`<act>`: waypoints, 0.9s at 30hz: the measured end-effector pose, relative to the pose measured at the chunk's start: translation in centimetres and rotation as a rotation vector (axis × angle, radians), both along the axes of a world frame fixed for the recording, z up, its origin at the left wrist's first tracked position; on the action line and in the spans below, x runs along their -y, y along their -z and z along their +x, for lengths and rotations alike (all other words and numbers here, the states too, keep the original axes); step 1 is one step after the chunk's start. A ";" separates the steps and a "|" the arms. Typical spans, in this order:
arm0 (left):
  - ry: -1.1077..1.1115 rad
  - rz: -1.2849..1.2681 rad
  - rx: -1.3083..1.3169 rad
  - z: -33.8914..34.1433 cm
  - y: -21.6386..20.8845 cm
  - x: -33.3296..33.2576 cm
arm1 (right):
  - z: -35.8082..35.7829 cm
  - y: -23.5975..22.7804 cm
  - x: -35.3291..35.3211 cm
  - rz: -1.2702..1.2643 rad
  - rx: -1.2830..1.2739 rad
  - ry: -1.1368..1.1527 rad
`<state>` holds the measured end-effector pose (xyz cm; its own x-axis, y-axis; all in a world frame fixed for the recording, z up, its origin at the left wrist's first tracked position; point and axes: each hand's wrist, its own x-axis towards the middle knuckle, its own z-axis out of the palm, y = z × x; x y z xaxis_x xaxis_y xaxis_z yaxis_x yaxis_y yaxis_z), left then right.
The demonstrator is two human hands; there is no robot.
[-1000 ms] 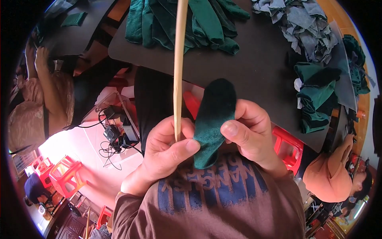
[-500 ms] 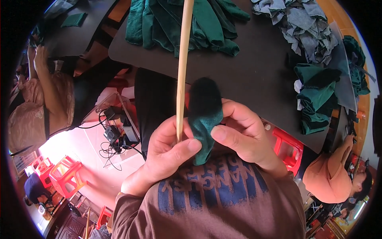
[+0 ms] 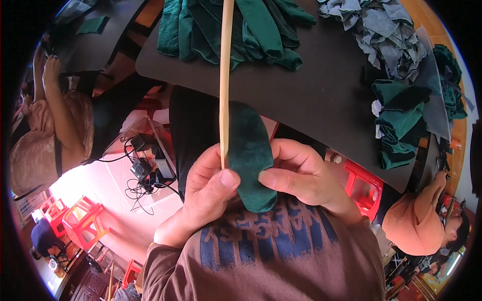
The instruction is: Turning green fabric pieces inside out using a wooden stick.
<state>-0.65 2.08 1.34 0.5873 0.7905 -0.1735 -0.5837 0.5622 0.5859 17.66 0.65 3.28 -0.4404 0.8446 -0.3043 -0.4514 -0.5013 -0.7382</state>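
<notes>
Close to my chest, a dark green velvet piece, narrow and rounded at both ends, hangs between my hands. My left hand is closed round the lower end of a long pale wooden stick, its thumb at the fabric's left edge. The stick rises beside the velvet and passes over the table. My right hand pinches the right edge of the velvet between thumb and bent fingers. Whether the left fingertips also grip the fabric behind the stick is hidden.
Ahead, several green velvet strips lie on the dark table. A grey fabric pile and folded green velvet are on the right. Co-workers sit either side. Left of me stand a clear bin with black cables and red stools.
The velvet piece now lies flatter and broader, its lower end spread out instead of bunched narrow. The stick and both hands have shifted slightly left.
</notes>
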 end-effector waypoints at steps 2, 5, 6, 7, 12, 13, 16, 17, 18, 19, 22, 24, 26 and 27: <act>-0.021 0.030 -0.009 0.4 0.0 0.1 | -0.2 0.1 0.0 0.034 0.018 0.003; -0.071 0.087 -0.141 0.6 0.1 0.4 | -0.2 0.4 0.0 0.095 0.062 0.005; -0.085 0.075 -0.140 0.6 0.1 0.4 | -0.1 0.5 0.1 0.122 0.088 0.001; -0.098 0.063 -0.139 0.6 0.1 0.4 | -0.1 0.5 0.1 0.122 0.088 0.001; -0.177 -0.035 -0.199 1.2 -0.5 0.5 | 0.0 0.4 0.2 0.104 0.092 0.053; -0.185 -0.035 -0.185 1.2 -0.4 0.5 | 0.1 0.4 0.2 0.104 0.093 0.054; -0.167 -0.022 -0.181 0.8 -0.4 0.4 | 0.0 0.3 0.0 0.122 0.084 0.076; -0.166 -0.022 -0.181 0.8 -0.3 0.4 | 0.0 0.2 -0.1 0.107 0.060 0.085; -0.160 0.027 -0.140 0.8 -0.1 0.3 | 0.0 0.1 -0.1 0.091 0.036 0.092; -0.154 0.077 -0.099 0.8 0.1 0.3 | 0.0 0.2 -0.1 0.090 0.036 0.093; -0.246 -0.002 -0.188 1.3 -0.3 0.6 | 0.0 0.4 0.2 0.021 -0.023 0.066; -0.232 -0.005 -0.178 1.1 -0.3 0.6 | -0.3 0.2 0.0 -0.006 0.001 0.089; -0.219 -0.009 -0.168 0.9 -0.2 0.5 | -0.3 0.7 0.0 0.040 0.061 0.112; -0.183 0.077 -0.153 0.8 -0.1 0.5 | -0.4 0.9 0.0 0.087 0.122 0.135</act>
